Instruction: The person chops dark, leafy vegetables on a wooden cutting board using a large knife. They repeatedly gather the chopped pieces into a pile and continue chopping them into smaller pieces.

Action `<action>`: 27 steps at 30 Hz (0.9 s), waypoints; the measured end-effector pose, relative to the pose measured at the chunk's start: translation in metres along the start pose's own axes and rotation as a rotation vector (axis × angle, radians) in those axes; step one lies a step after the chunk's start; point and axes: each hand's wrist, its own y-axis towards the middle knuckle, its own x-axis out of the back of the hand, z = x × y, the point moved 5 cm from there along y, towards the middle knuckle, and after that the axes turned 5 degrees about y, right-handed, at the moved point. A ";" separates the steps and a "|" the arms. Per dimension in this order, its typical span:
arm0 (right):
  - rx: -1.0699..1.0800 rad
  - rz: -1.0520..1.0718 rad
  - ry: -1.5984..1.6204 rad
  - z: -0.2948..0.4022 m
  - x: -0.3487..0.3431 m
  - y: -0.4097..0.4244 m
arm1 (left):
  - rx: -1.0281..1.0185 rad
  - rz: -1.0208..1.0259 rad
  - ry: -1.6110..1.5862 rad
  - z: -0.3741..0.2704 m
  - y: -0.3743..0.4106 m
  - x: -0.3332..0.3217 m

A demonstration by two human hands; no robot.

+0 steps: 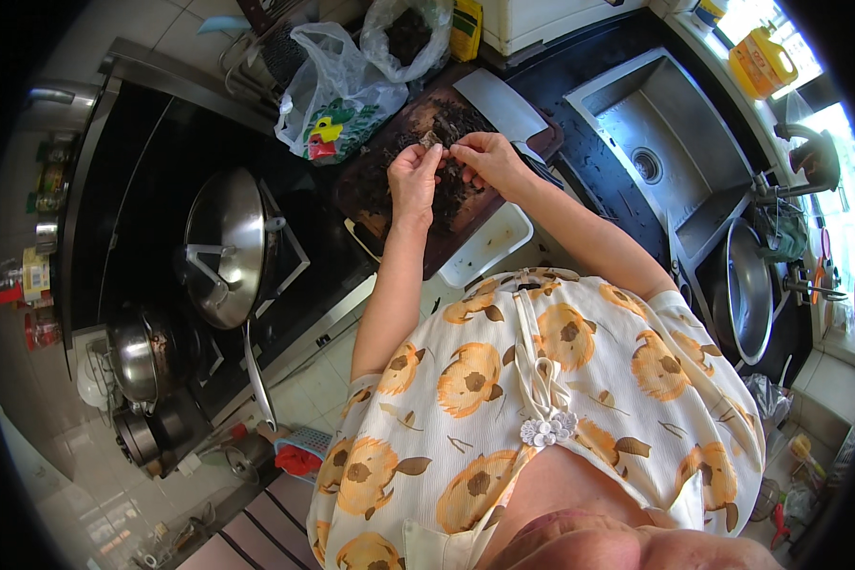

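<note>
Both my hands meet over a dark brown cutting board [438,249] strewn with dark, shredded, leafy-looking dried matter [452,121]. My left hand [415,178] pinches a small brownish scrap [429,140] between thumb and forefinger. Right beside it, the fingertips of my right hand [491,160] are pinched together at the same scrap; whether they grip it is hard to see. A cleaver [502,105] lies flat across the far right of the board, its dark handle partly behind my right wrist. Below the board's near edge a white plastic tray [495,246] shows some residue.
Left of the board is a printed plastic bag [342,92]; behind it, another clear bag [439,43] contains dark matter. A lidded wok [228,249] stands on the black stove [142,206], its long handle jutting nearby. At right are a steel sink [684,128] and a metal basin [748,292].
</note>
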 end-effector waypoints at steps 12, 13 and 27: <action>-0.018 -0.115 0.052 0.006 -0.012 0.002 | -0.347 -0.127 0.047 -0.010 -0.012 -0.008; -0.023 -0.127 0.101 0.009 -0.013 0.002 | -0.352 -0.130 0.047 -0.011 -0.013 -0.007; 0.034 -0.237 0.253 0.012 -0.026 -0.004 | 0.115 -0.229 -0.509 0.011 -0.012 -0.005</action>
